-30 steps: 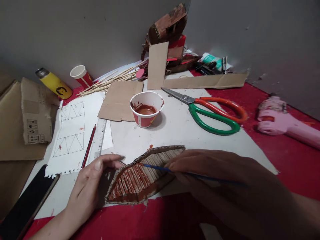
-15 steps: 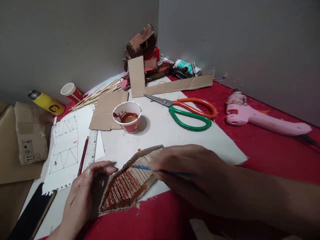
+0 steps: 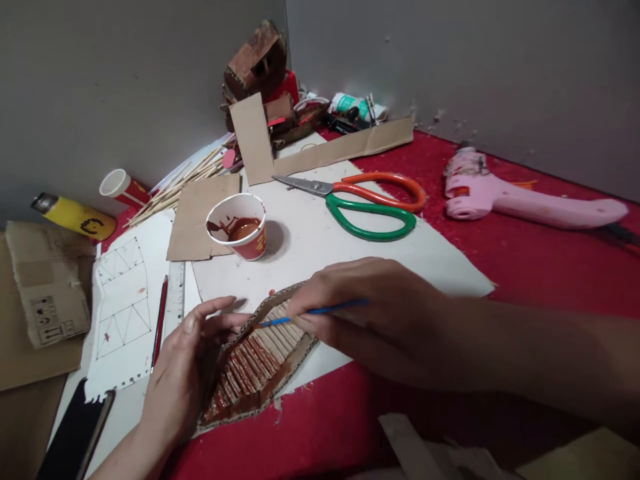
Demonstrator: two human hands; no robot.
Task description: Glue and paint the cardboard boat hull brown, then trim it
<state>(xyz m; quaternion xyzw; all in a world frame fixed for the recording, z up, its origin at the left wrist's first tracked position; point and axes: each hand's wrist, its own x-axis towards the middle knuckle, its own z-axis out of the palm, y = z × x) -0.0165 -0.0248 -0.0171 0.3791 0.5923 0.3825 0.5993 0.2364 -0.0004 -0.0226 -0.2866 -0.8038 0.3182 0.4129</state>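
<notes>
A shallow, boat-shaped cardboard piece (image 3: 253, 363) with a ribbed inside lies tilted at the table's front edge. Its nearer ribs and part of its rim are wet with reddish-brown paint; the farther ribs are bare cardboard. My right hand (image 3: 370, 320) pinches a thin blue paintbrush (image 3: 276, 322), whose tip touches the inside of the far rim. My left hand (image 3: 183, 360) rests against the left outer side of the piece, fingers stretched out along the rim and thumb apart. Beyond them stands a paper cup (image 3: 254, 247) holding brown paint.
Orange-and-green-handled scissors (image 3: 370, 207) lie on white paper, right of the cup. A pink glue gun (image 3: 530, 197) rests on the red cloth. Leftward are a pencil (image 3: 160, 320), a ruler (image 3: 175, 297), a drawing (image 3: 123, 300), a yellow bottle (image 3: 80, 217) and cardboard boxes (image 3: 50, 287).
My left fingers have shifted right along the outer rim, closer against the cardboard piece. The brush is now tilted with its handle end higher. The view has turned slightly.
</notes>
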